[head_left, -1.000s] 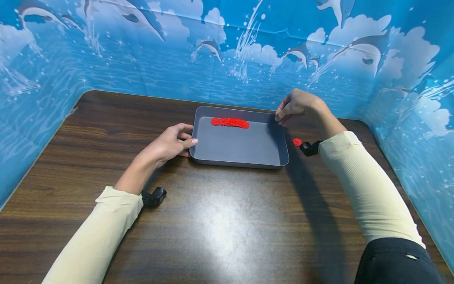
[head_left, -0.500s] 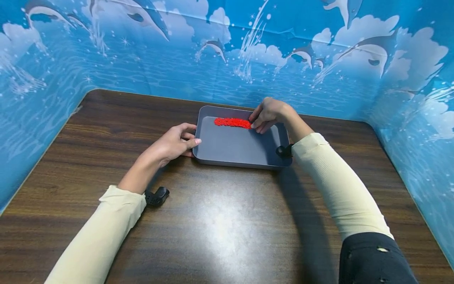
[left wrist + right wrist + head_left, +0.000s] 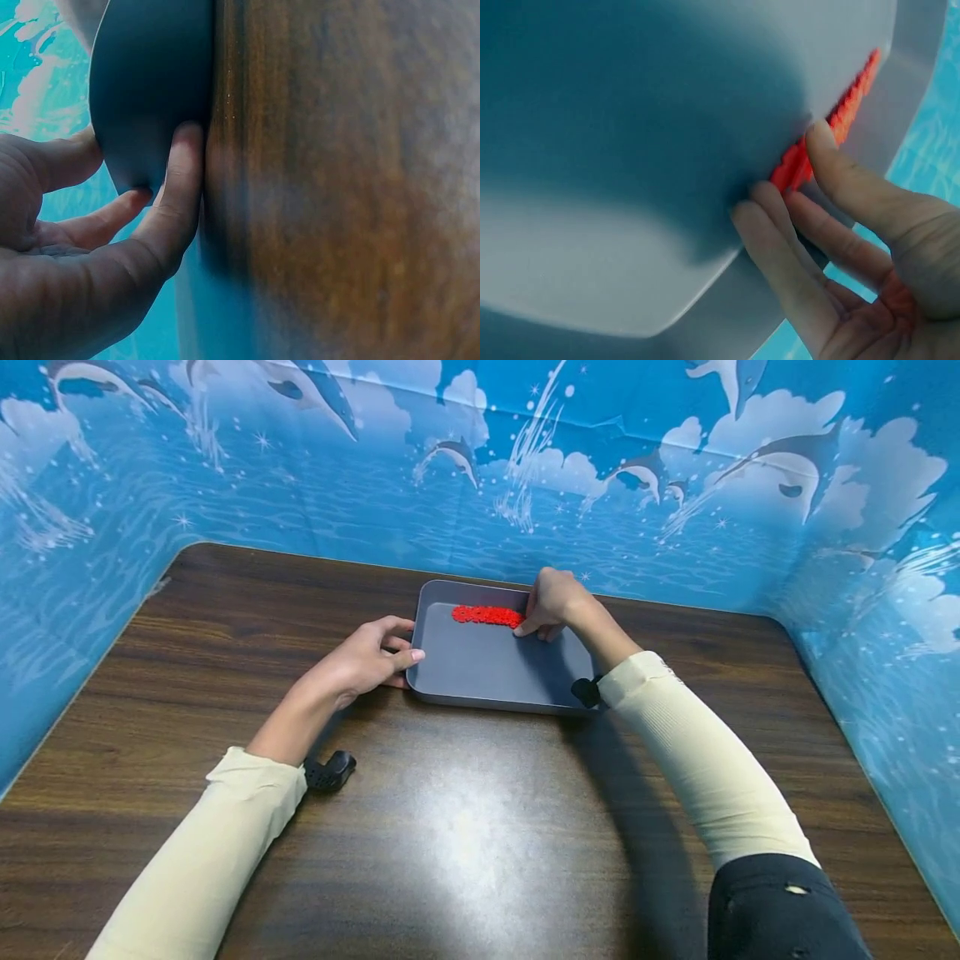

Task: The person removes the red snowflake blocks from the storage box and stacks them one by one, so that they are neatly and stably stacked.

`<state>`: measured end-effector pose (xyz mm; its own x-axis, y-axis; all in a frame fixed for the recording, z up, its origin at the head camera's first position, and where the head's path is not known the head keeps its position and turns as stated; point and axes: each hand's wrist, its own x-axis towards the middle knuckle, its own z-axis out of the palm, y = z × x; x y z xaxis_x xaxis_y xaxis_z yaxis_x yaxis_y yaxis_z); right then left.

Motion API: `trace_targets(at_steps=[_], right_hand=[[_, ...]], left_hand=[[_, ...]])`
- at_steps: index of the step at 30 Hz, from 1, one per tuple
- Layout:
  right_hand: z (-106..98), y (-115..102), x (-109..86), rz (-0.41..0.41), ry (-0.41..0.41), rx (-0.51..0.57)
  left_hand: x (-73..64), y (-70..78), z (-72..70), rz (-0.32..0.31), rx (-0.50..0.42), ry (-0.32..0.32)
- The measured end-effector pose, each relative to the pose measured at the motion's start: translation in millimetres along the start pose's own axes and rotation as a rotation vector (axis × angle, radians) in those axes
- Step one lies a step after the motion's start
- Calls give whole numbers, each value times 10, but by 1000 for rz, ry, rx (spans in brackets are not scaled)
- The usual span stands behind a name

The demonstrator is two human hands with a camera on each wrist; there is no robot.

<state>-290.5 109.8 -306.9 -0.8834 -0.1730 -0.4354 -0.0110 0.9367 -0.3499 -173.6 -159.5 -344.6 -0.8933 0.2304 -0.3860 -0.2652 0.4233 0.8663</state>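
A shallow grey tray (image 3: 480,668) stands on the table near its back edge. Overlapping red scalloped discs (image 3: 487,616) lie in a row inside it, along the far wall. My left hand (image 3: 367,656) grips the tray's left end, thumb over the rim and fingers outside. In the left wrist view those fingers press against the tray's outer wall (image 3: 150,75). At the right end of the row, my right hand (image 3: 558,602) reaches into the tray. The right wrist view shows its thumb and fingers pinching the end of the red row (image 3: 791,169).
The brown wooden table (image 3: 450,810) extends in front of the tray and to both sides. A blue dolphin-print curtain (image 3: 330,485) rises right behind it and along the sides. My right forearm (image 3: 697,752) crosses the tray's right end and covers what lies beneath.
My right hand moved left from the tray's right rim to the end of the red row. A loose disc seen right of the tray is out of sight. The left hand kept its grip.
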Motion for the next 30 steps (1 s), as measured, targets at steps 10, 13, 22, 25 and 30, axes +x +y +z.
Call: trace_targets(at_steps=[10,13,22,25,30], right_hand=[[51,-67,17,29,39,-69],[38,-70,5,31,32,-70],[27,8,5,29,58,39],[8,68,8,21,54,115],[-75,164,-18,32,19,218]], left_hand=[[-3,-5,-5,2,-4,0],[-4,-3,-12,4,-7,-1],[-10,-3,-21,-5,-11,-1],[-11,-3,-21,-8,-10,-2],[-14,-1,-22,-8,-16,-5]])
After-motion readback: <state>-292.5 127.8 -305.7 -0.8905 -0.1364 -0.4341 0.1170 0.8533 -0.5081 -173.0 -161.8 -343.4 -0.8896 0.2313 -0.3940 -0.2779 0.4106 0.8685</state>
